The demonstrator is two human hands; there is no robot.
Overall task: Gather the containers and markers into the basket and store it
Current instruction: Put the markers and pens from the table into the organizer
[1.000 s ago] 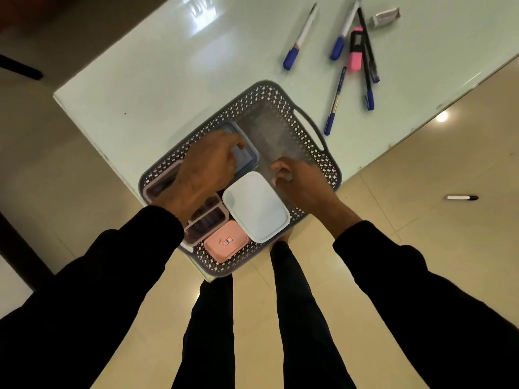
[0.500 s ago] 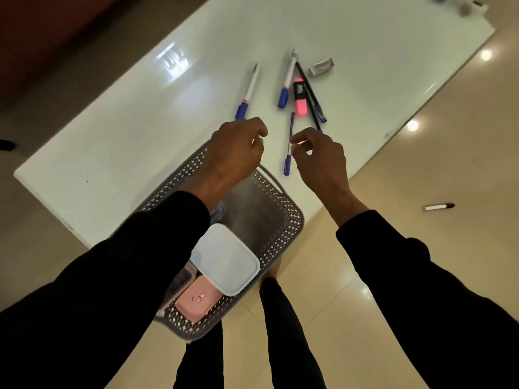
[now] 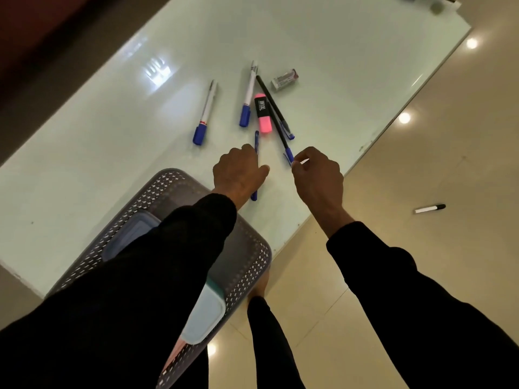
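Pale glass table carrying scattered pens, with both hands hovering over them.

Left hand is curling loosely over a slim blue pen whose long axis is running straight away from the person; whether it is gripping, I cannot tell. Right hand is curling its fingertips, holding nothing, just beside the blue cap of a black pen slanting away to the left. Behind the left wrist, the grey basket is holding containers.
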